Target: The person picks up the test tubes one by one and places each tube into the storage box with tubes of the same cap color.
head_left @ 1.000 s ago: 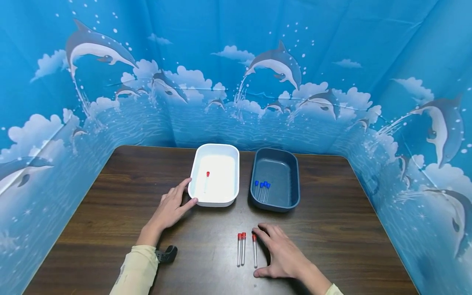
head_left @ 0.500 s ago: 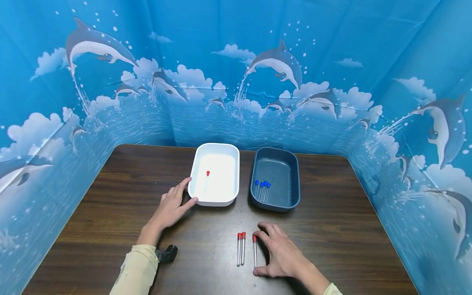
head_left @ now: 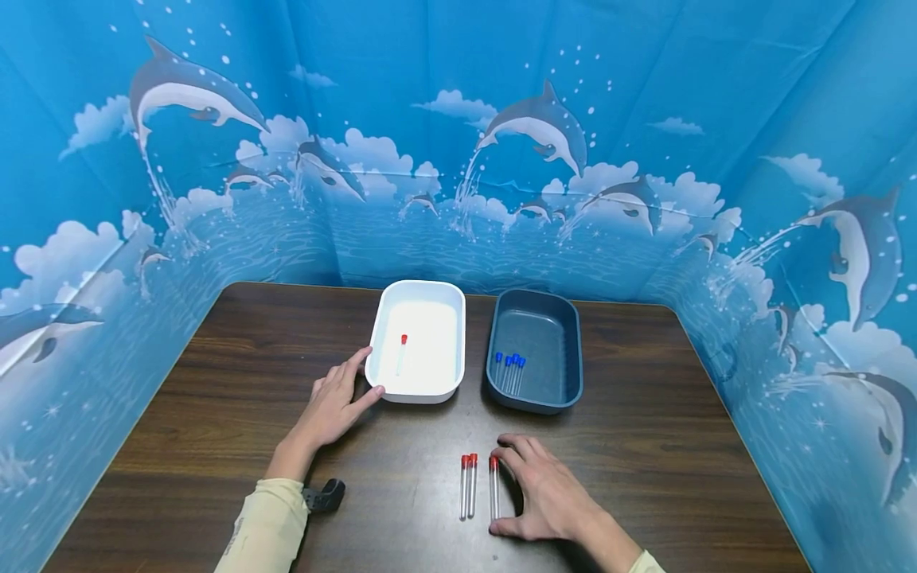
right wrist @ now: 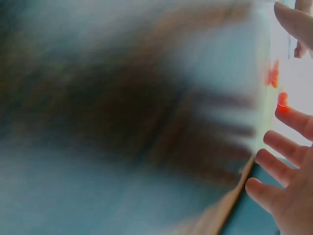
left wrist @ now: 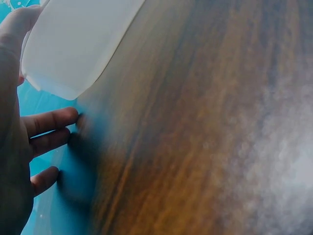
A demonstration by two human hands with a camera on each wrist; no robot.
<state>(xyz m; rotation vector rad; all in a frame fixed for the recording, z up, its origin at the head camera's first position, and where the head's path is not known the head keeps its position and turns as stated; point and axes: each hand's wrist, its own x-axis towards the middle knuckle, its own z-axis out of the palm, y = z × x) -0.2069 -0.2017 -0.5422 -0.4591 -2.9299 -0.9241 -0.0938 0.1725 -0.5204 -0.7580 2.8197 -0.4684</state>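
Note:
My right hand (head_left: 548,493) spans a clear test tube with a red cap (head_left: 494,487) lengthwise. Its index fingertip is on the cap and its thumb on the lower end, pinching the tube, which looks to lie at the tabletop. In the right wrist view the index finger meets the red cap (right wrist: 282,100). Two more red-capped test tubes (head_left: 468,487) lie side by side just to the left. My left hand (head_left: 329,404), fingers extended, touches the left side and near corner of a white bin (head_left: 417,396). One red-capped tube (head_left: 403,354) lies inside that bin.
A dark blue-grey bin (head_left: 579,358) stands right of the white one, with several blue-capped tubes (head_left: 510,374) at its left side. Both bins are on a brown wooden table (head_left: 645,446). A blue dolphin-print curtain (head_left: 458,159) surrounds the table's back and sides.
My right thumb has closed in on the lower end of the tube, which shifted very slightly. The left hand and both bins have stayed put.

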